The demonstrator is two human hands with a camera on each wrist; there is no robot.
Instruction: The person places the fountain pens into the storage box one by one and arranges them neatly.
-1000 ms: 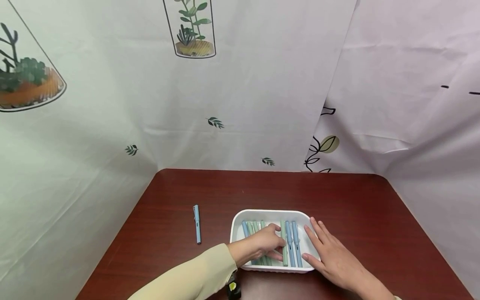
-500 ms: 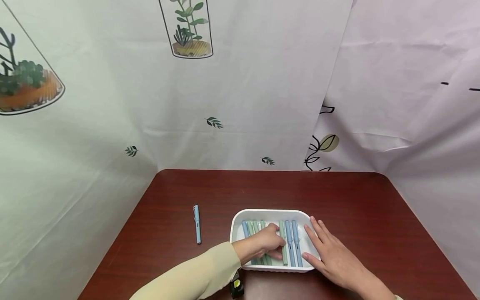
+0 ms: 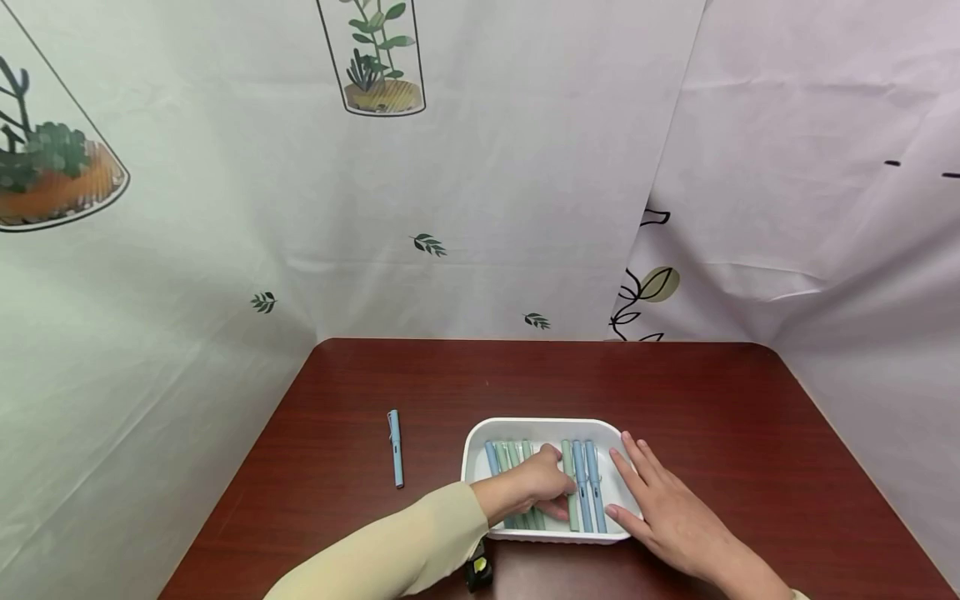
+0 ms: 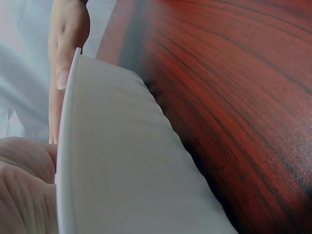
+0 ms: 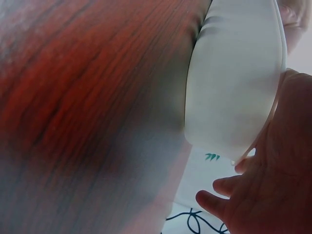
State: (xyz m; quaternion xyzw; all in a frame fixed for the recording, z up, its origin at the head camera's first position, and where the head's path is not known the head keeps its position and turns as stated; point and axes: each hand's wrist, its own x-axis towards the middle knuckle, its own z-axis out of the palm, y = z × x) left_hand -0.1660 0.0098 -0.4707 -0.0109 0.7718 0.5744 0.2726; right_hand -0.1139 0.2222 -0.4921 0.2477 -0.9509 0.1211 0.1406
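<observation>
A white tray (image 3: pixel 555 537) stands on the table, with green and blue capped pens lying in it. My left hand (image 3: pixel 536 482) reaches into the tray over its front rim. Its thumb and index finger pinch a green pen (image 3: pixel 567 454) just left of two blue pens (image 3: pixel 588 500). More pens, blue and green (image 3: pixel 513 454), lie at the tray's left side, partly hidden under the hand. Against the tray's right rim rests my right hand (image 3: pixel 667 517), fingers straight and spread. Neither wrist view shows the pens, only the tray's outer wall (image 4: pixel 122 146).
One blue pen (image 3: pixel 396 450) lies apart on the dark red table (image 3: pixel 337 533), left of the tray. A black wrist device (image 3: pixel 478 568) sits beneath the left sleeve (image 3: pixel 390 546). Printed white cloth (image 3: pixel 480 183) hangs behind the table.
The green pen at the left fingers shifts slightly left, then back right beside the blue pens. The left forearm edges slightly right. My right hand keeps its place at the rim.
</observation>
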